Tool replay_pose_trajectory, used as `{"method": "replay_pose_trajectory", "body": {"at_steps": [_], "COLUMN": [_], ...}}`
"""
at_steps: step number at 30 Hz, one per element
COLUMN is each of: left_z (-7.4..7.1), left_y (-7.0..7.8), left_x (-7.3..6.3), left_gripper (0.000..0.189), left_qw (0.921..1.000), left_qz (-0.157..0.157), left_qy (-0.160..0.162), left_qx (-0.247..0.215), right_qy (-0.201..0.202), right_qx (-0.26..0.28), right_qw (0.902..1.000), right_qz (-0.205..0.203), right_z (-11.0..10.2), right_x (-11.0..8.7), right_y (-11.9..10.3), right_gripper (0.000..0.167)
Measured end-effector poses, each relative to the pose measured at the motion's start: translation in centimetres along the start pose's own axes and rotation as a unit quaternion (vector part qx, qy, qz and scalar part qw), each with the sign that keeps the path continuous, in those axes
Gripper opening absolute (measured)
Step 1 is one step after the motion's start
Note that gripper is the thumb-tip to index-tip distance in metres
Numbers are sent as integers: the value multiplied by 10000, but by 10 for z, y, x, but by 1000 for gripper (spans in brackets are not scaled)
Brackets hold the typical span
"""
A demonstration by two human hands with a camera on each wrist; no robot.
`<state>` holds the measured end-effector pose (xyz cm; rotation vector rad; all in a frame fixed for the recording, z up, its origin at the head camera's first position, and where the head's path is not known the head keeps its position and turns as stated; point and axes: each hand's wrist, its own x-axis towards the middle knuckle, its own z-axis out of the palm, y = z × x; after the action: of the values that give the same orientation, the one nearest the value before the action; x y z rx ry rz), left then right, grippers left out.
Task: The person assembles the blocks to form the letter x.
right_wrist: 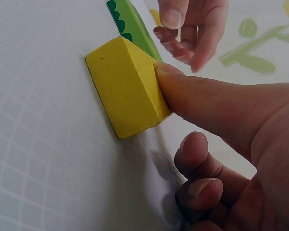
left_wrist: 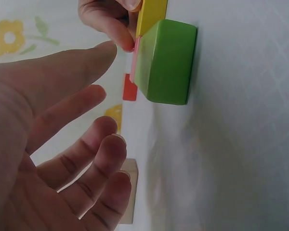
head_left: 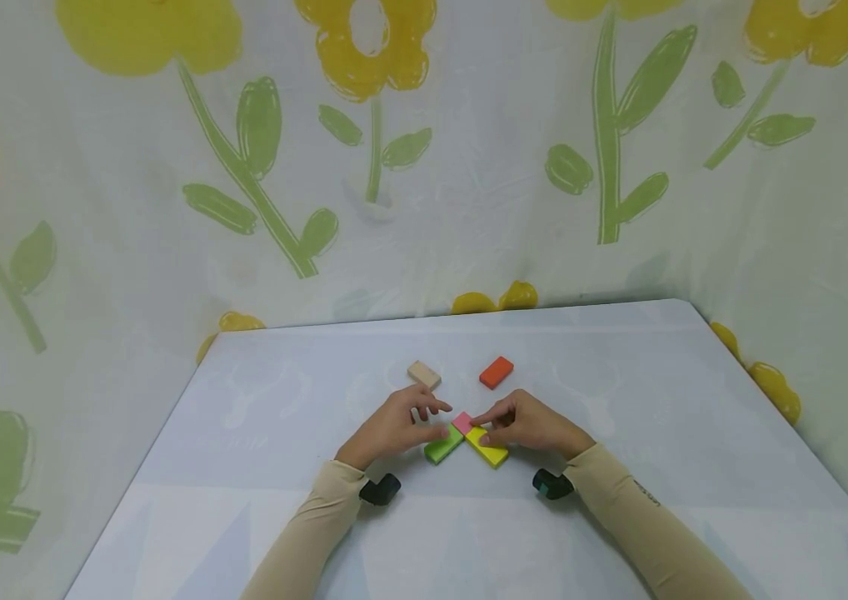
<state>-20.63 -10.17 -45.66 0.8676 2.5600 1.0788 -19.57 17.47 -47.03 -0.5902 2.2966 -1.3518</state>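
A green block (head_left: 439, 450) and a yellow block (head_left: 491, 452) lie on the table in a V, meeting near a small pink block (head_left: 463, 422) at their far ends. My right hand (head_left: 536, 423) rests its thumb on the upper face of the yellow block, its index fingertip at the pink one; its other fingers bend loosely. Beside the green block is my left hand (head_left: 397, 423), fingers spread and relaxed. In the left wrist view, a gap shows between its thumb and the green block (left_wrist: 171, 62). Dark green scallops mark the green block's side (right_wrist: 119, 21) in the right wrist view.
Beyond the hands, a plain wooden block (head_left: 424, 375) lies to the left and an orange-red block (head_left: 497, 372) to the right. The white table (head_left: 281, 533) meets a flower-printed cloth (head_left: 469, 225) at its back edge.
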Motion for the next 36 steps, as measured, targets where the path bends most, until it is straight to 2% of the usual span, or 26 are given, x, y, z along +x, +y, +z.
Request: {"method": "replay_pose_trajectory", "body": {"at_steps": [4,10,17,28,36], "left_z": [2,5,9,10,9], "left_y": [0,1,-1,-2,0], "left_x": [0,0,1,1,0], "left_gripper": [36,34,32,32,33], "left_qw": [10000,9999,9997,9997,9997], "left_qz": [45,-55,132,176,102], "left_qy": [-53,-135,-119,-111,-207], "left_qx": [57,51,157,160,71], "right_qy": [1,-10,-6,2,-26], "right_qx": [73,45,29,1,-21], "right_qw": [10000,10000,10000,10000,10000], "right_qz": [-49,-11,7,-68,-90], "right_z": [0,1,2,1,0], "right_x": [0,1,3,2,3], "right_y": [-1,2,4,3,4], "right_gripper": [35,34,33,33,34]}}
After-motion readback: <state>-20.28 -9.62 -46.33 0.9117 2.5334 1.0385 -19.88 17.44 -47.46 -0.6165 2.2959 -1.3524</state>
